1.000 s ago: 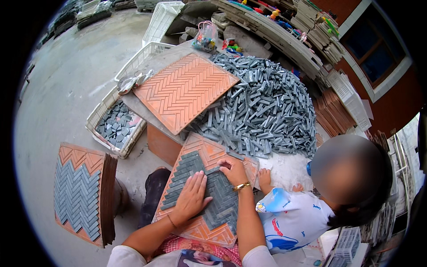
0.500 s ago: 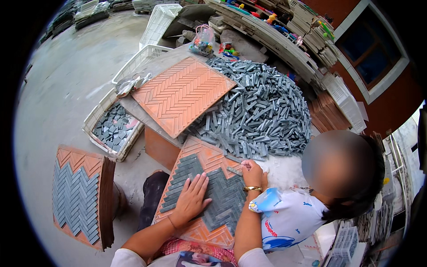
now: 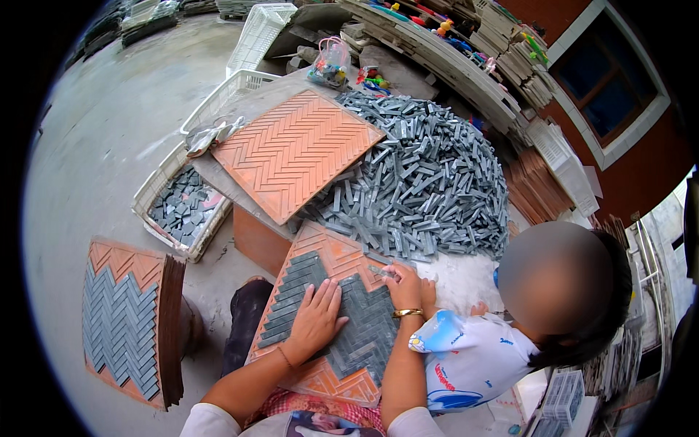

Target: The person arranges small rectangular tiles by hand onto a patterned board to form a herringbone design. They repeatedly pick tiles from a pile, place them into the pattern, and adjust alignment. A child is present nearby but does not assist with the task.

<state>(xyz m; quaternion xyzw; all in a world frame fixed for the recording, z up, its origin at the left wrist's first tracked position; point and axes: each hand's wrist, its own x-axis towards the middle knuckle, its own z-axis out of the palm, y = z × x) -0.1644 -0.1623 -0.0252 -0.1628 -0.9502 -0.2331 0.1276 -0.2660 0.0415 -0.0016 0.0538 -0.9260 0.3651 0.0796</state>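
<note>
An orange herringbone-grooved tray (image 3: pixel 320 239) lies across my lap, partly filled with dark grey tile strips (image 3: pixel 364 320). My left hand (image 3: pixel 318 317) rests flat on the laid strips, fingers stretched out and holding nothing. Near the tray's upper right edge, my right hand (image 3: pixel 403 285) pinches a small grey tile strip (image 3: pixel 379 272) over the orange grooves. Its fingertips partly cover that strip. Another loose strip (image 3: pixel 377 258) lies close by at the tray's edge. Beyond the tray spreads a large heap of grey tile strips (image 3: pixel 429 175).
A second, unfilled orange tray (image 3: pixel 298 153) lies beside the heap. To the left stand a stack of trays topped by a tiled one (image 3: pixel 120 320) and a white basket of tile pieces (image 3: pixel 149 222). A person in a printed white shirt (image 3: pixel 473 364) sits close on my right.
My right hand has moved a little left over the tray with the tile strip. My left hand stays flat in place. The person beside me has shifted slightly.
</note>
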